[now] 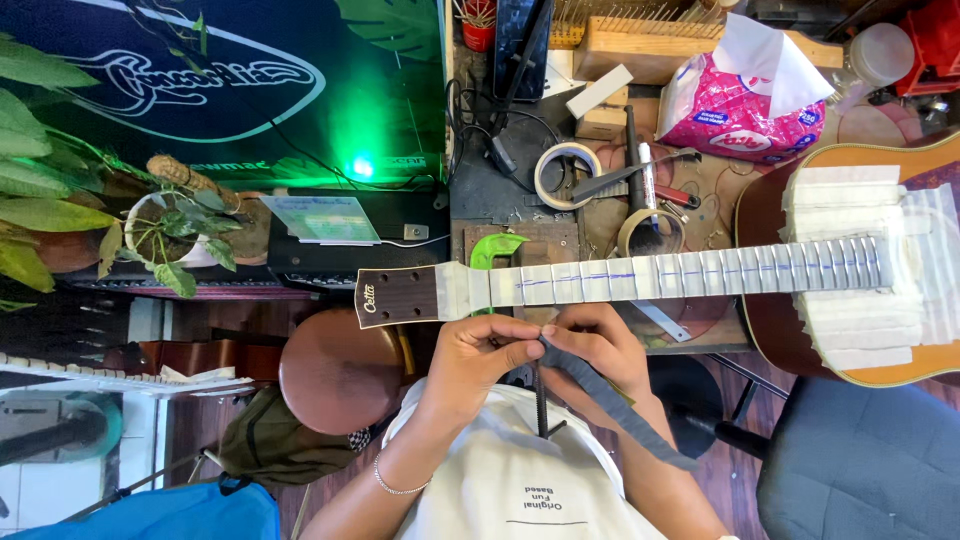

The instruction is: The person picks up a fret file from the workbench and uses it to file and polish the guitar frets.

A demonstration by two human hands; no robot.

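Note:
A guitar lies across the workbench, its neck [640, 276] covered in pale masking tape with blue pen marks, the dark headstock [398, 296] pointing left. Its brown body [850, 270] at the right is also taped around the fretboard end. Just below the neck, my left hand [478, 358] and my right hand [598, 350] meet and pinch the upper end of a long dark grey strip [622, 408], which trails down to the right over my forearm. A thin bracelet circles my left wrist.
A green clamp [494, 250] sits under the neck. Rolls of tape [566, 174], pens and tools, a pink tissue pack [742, 112] and wooden blocks crowd the bench behind. A round brown stool [338, 372] stands at lower left, a potted plant [176, 234] further left, a grey chair [860, 460] at lower right.

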